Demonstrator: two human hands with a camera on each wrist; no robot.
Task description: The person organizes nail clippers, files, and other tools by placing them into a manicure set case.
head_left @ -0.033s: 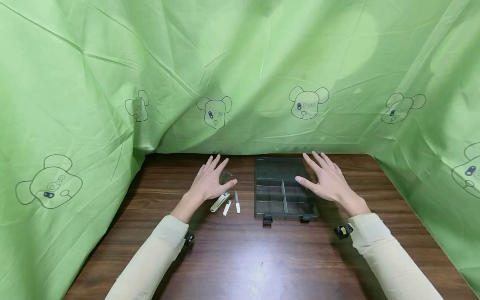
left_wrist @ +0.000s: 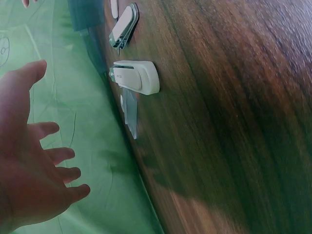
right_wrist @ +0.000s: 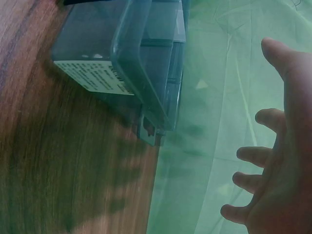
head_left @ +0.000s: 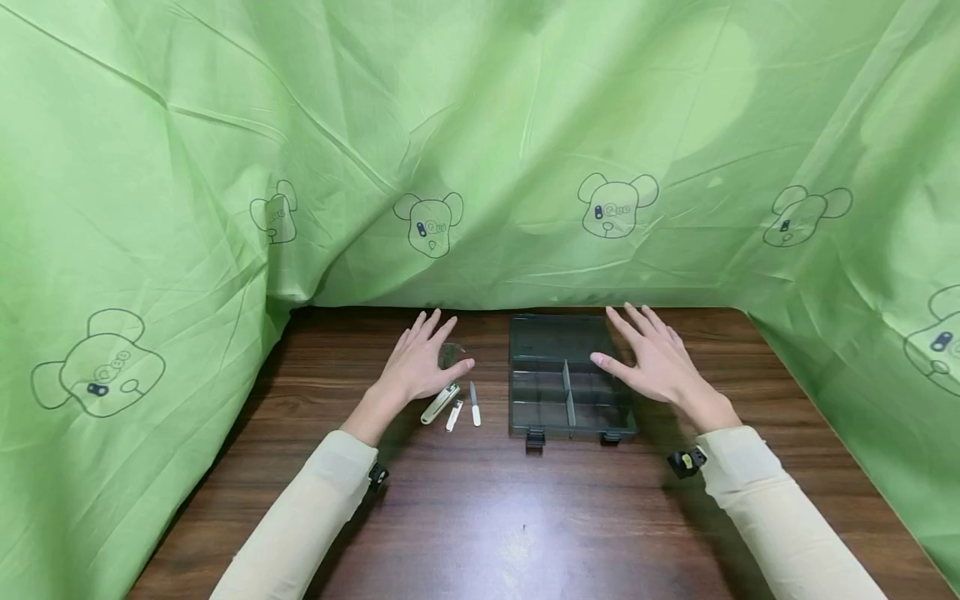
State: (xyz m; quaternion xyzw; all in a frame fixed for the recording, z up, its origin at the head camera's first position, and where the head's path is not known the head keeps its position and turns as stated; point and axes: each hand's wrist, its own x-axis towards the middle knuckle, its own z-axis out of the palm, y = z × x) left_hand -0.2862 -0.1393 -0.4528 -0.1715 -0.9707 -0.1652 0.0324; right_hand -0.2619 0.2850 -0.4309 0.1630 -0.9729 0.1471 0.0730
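Observation:
My left hand (head_left: 420,360) hovers above the table with its fingers spread and nothing in them. Under and beside it lie a large pale nail clipper (head_left: 439,404), a small nail clipper (head_left: 453,416) and a nail file (head_left: 475,405) with a white handle. A small clear piece (head_left: 450,353) is partly hidden behind the left thumb. My right hand (head_left: 658,360), also spread and holding nothing, is over the right side of a dark see-through compartment box (head_left: 536,387). That box stands with its lid (head_left: 555,337) laid back; the hand hides its right part.
The box's two black latches (head_left: 535,440) face the near side of the brown wooden table (head_left: 465,508). Green cloth (head_left: 510,150) with bear drawings hangs behind the table and along both sides. A white label (right_wrist: 95,77) shows on the box's side in the right wrist view.

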